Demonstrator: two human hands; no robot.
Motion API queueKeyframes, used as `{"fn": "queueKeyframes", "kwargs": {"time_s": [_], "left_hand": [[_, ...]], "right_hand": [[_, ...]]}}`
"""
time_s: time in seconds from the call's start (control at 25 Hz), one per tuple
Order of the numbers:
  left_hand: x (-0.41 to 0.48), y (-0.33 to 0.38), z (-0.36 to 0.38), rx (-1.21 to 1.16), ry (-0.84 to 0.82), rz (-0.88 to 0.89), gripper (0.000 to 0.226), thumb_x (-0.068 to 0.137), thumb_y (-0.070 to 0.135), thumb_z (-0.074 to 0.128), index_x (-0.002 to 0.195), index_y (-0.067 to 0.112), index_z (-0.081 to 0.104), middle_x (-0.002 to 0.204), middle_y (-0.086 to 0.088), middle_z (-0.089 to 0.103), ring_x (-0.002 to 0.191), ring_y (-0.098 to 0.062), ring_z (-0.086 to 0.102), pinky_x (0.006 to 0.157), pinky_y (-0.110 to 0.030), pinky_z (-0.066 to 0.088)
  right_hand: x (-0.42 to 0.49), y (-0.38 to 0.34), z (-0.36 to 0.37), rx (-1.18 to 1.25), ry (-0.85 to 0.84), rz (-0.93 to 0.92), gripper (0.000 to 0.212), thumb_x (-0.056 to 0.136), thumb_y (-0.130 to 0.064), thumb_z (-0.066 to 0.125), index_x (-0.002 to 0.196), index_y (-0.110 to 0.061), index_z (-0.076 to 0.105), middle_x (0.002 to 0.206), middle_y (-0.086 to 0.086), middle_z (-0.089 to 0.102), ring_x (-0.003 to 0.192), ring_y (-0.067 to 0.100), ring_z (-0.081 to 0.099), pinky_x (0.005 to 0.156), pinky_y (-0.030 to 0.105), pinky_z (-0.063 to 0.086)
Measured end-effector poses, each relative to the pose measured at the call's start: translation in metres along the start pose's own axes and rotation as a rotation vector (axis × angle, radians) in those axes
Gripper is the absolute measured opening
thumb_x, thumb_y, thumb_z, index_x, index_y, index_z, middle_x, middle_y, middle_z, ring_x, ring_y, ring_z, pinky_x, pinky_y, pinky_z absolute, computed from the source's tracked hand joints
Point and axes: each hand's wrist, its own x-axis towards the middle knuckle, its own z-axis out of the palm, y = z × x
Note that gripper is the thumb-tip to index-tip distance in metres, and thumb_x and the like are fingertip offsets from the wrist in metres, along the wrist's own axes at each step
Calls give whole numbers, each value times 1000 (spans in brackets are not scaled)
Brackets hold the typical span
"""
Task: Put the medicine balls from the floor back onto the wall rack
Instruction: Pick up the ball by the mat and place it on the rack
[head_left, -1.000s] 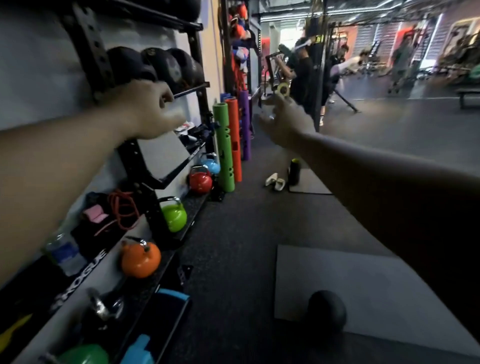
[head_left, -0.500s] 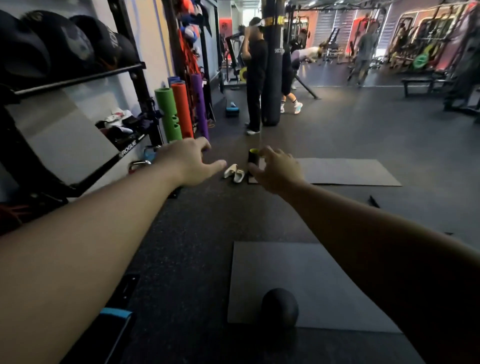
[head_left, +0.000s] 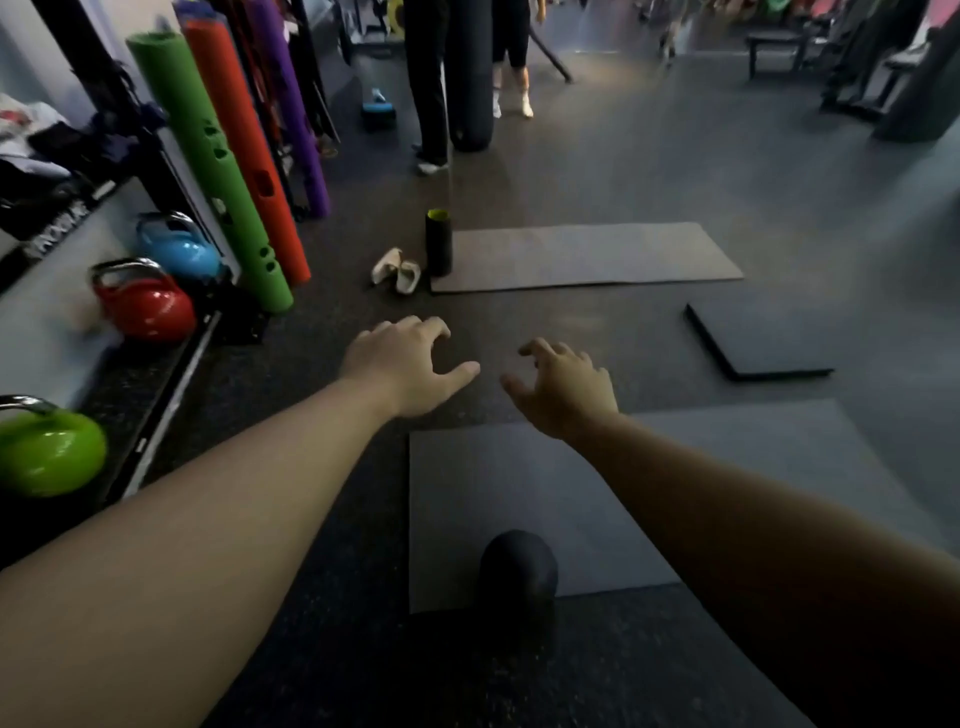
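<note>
Medicine ball: a round, matte black medicine ball (head_left: 518, 574) rests on the dark speckled rubber floor (head_left: 332, 649), at the near edge of a grey rectangular foam mat (head_left: 649, 499); its far side overlaps the mat's edge. It lies low in the view, between the two forearms, nearer the viewer than either hand, and neither hand touches it.
Left hand: the left hand (head_left: 402, 366) is extended palm down above the floor beyond the mat, fingers loosely curled and thumb stretched toward the other hand; it is spread and grips nothing.
Right hand: the right hand (head_left: 566, 389) hangs over the mat's far edge, fingers bent claw-like and apart; it is empty.
Left edge, low shelf: a glossy green kettlebell (head_left: 49, 449), then a red kettlebell (head_left: 148, 306) and a blue kettlebell (head_left: 179, 249) farther along, each with a metal handle.
Leaning tubes: a green foam cylinder with cut-outs (head_left: 208, 161), an orange one (head_left: 244, 150) and a purple one (head_left: 293, 104) stand tilted beside the black metal rack upright (head_left: 104, 93).
Middle distance: a pair of pale shoes (head_left: 397, 267) lies just beside an upright black roller with a yellow-green core (head_left: 438, 241), which stands at the corner of a second long grey mat (head_left: 587, 254); a dark folded mat (head_left: 758, 338) lies to the right.
Background: legs of standing people and a hanging black punch bag (head_left: 470, 73).
</note>
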Motion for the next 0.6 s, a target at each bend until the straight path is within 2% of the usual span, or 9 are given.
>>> {"fn": "queueKeyframes", "kwargs": {"time_s": [0.24, 0.4, 0.6], "left_hand": [[68, -4, 155, -61, -189, -50, 85, 93, 83, 46, 160, 30, 43, 158, -6, 50, 141, -36, 50, 106, -52, 45], [93, -10, 326, -139, -319, -163, 87, 92, 84, 47, 162, 32, 40, 161, -4, 46, 143, -34, 48, 106, -50, 46], [110, -26, 547, -305, -370, -380, 89, 89, 86, 50, 161, 34, 43, 162, 0, 46, 144, -31, 51, 110, -47, 49]], "right_hand": [[10, 93, 125, -20, -175, 172, 76, 89, -81, 35, 150, -35, 37, 151, 7, 49, 132, 38, 47, 100, 60, 43], [10, 182, 265, 10, -321, 277, 86, 85, -90, 30, 155, -41, 26, 158, 3, 40, 138, 38, 40, 102, 61, 42], [16, 290, 443, 15, -480, 356, 102, 77, -98, 27, 161, -42, 15, 166, 1, 29, 146, 37, 31, 106, 63, 42]]}}
